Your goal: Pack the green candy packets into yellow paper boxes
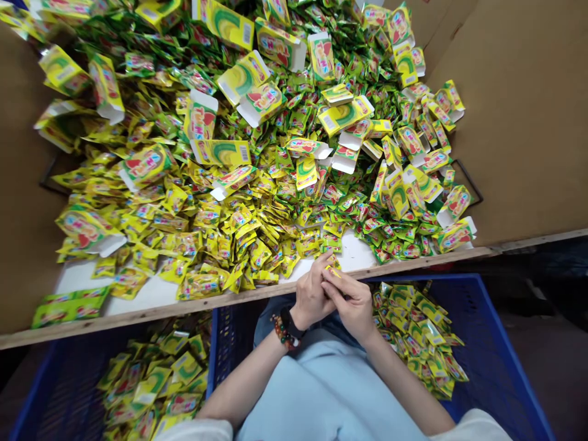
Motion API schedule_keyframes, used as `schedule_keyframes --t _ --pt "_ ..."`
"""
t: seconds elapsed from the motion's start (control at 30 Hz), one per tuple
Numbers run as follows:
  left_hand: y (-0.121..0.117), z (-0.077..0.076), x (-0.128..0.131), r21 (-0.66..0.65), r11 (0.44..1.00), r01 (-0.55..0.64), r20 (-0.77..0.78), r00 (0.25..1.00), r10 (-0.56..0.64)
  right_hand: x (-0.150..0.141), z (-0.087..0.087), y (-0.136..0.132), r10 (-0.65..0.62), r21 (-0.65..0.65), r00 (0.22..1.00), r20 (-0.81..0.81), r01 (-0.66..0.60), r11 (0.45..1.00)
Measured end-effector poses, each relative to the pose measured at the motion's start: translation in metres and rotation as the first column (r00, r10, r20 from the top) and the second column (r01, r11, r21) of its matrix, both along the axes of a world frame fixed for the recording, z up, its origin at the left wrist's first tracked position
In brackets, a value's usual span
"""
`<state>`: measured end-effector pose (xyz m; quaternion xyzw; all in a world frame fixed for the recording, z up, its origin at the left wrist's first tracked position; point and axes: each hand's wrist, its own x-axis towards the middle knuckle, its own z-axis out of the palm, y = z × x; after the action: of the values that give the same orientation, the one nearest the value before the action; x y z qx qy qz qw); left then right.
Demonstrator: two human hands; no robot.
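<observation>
My left hand (311, 293) and my right hand (351, 301) meet at the near edge of the table, fingers pinched together around a small yellow-green sachet (334, 268). A beaded bracelet and a dark band sit on my left wrist. Just beyond the hands lies a big heap of yellow-green sachets (257, 220). Small open cartons (229, 24) in the same colours are scattered over the heap.
The white table (353, 251) has a wooden front edge and cardboard walls (523, 122) on both sides. Below it stand two blue crates, one at the left (59, 392) and one at the right (496, 343), each holding filled packets.
</observation>
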<state>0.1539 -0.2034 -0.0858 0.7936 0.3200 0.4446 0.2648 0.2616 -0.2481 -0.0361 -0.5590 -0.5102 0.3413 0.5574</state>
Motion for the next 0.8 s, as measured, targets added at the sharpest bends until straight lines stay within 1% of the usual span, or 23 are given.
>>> schedule_keyframes --t 0.03,0.1,0.13,0.17,0.2,0.23,0.27,0.3,0.33,0.37,0.4,0.43,0.47,0.5,0.53,0.57,0.6,0.67,0.7,0.73,0.77,0.8 --pt "0.001 0.004 -0.003 -0.008 1.0 0.03 -0.036 0.999 -0.031 0.011 0.002 -0.008 -0.003 -0.008 0.998 0.068 0.003 1.0" --pt "0.006 0.014 -0.01 -0.017 0.998 0.061 -0.139 0.988 -0.063 0.046 0.006 -0.028 -0.022 -0.081 0.969 0.247 0.043 0.996" --pt "0.01 0.019 -0.014 -0.019 0.999 0.031 -0.204 0.978 -0.034 0.067 0.008 -0.039 -0.003 -0.17 0.93 0.368 0.071 0.983" --pt "0.016 0.024 -0.017 -0.015 0.999 -0.037 -0.279 0.96 0.031 0.088 0.009 -0.047 0.024 -0.248 0.86 0.51 0.121 0.961" --pt "0.022 0.029 -0.019 -0.005 0.991 -0.131 -0.361 0.925 0.12 0.106 0.008 -0.052 0.054 -0.301 0.77 0.635 0.182 0.936" --pt "0.029 0.034 -0.021 0.013 0.974 -0.228 -0.446 0.87 0.209 0.119 0.006 -0.053 0.077 -0.315 0.694 0.716 0.223 0.923" --pt "0.037 0.037 -0.021 0.038 0.951 -0.308 -0.529 0.801 0.281 0.126 0.003 -0.049 0.091 -0.294 0.643 0.76 0.215 0.931" --pt "0.044 0.039 -0.02 0.065 0.93 -0.363 -0.601 0.73 0.327 0.125 -0.002 -0.04 0.105 -0.262 0.615 0.781 0.17 0.95" --pt "0.05 0.041 -0.018 0.086 0.918 -0.388 -0.655 0.672 0.345 0.118 -0.007 -0.026 0.115 -0.218 0.601 0.791 0.101 0.971" --pt "0.055 0.041 -0.017 0.095 0.914 -0.394 -0.691 0.635 0.346 0.106 -0.012 -0.009 0.139 -0.184 0.585 0.799 0.018 0.983" --pt "0.058 0.041 -0.016 0.091 0.917 -0.388 -0.708 0.622 0.334 0.091 -0.017 0.011 0.164 -0.165 0.55 0.819 -0.049 0.985" --pt "0.06 0.041 -0.017 0.073 0.921 -0.383 -0.709 0.629 0.318 0.075 -0.021 0.031 0.184 -0.16 0.494 0.85 -0.09 0.983" --pt "0.061 0.04 -0.019 0.039 0.923 -0.384 -0.694 0.654 0.301 0.061 -0.024 0.049 0.21 -0.172 0.433 0.876 -0.126 0.977" --pt "0.06 0.04 -0.022 -0.01 0.92 -0.391 -0.664 0.691 0.286 0.049 -0.026 0.065 0.229 -0.183 0.393 0.891 -0.149 0.972" --pt "0.059 0.039 -0.026 -0.067 0.911 -0.407 -0.619 0.733 0.282 0.041 -0.028 0.078 0.236 -0.189 0.392 0.889 -0.156 0.97" --pt "0.057 0.038 -0.03 -0.127 0.895 -0.428 -0.563 0.774 0.29 0.036 -0.03 0.088 0.231 -0.184 0.432 0.872 -0.148 0.972" --pt "0.055 0.038 -0.035 -0.186 0.875 -0.448 -0.501 0.809 0.308 0.034 -0.031 0.093 0.213 -0.172 0.494 0.843 -0.128 0.977" --pt "0.053 0.037 -0.041 -0.288 0.833 -0.472 -0.375 0.856 0.355 0.036 -0.032 0.094 0.143 -0.133 0.614 0.776 -0.062 0.989" --pt "0.052 0.036 -0.042 -0.337 0.816 -0.469 -0.313 0.874 0.373 0.037 -0.032 0.092 0.092 -0.109 0.698 0.71 -0.02 0.994" --pt "0.051 0.035 -0.041 -0.397 0.802 -0.447 -0.241 0.893 0.379 0.037 -0.032 0.087 0.045 -0.095 0.798 0.6 0.015 0.995" --pt "0.05 0.033 -0.039 -0.468 0.787 -0.402 -0.157 0.914 0.374 0.036 -0.031 0.083 0.012 -0.098 0.899 0.437 0.034 0.995" --pt "0.05 0.032 -0.036 -0.545 0.767 -0.338 -0.062 0.929 0.365 0.034 -0.029 0.078 -0.013 -0.114 0.975 0.224 0.039 0.993"
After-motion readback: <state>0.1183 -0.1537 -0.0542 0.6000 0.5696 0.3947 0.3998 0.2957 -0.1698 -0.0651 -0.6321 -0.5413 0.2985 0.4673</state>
